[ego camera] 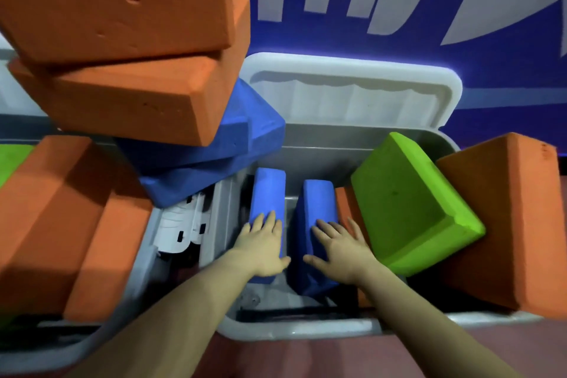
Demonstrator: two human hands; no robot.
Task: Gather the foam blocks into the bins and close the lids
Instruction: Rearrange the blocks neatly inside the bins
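presently both hands work inside the open grey bin. left hand lies flat, fingers straight, on one upright blue block; right hand, fingers spread, presses a second blue block. likely packing them on edge to save room. lid stands raised behind; green block leans at the bin's right.

Two bins: right grey bin, left grey bin. One raised white lid. Blue blocks: four, two upright in the right bin, two stacked at left. Orange blocks: at least six visible. Green blocks: two, one big, one at the left edge. Two hands.
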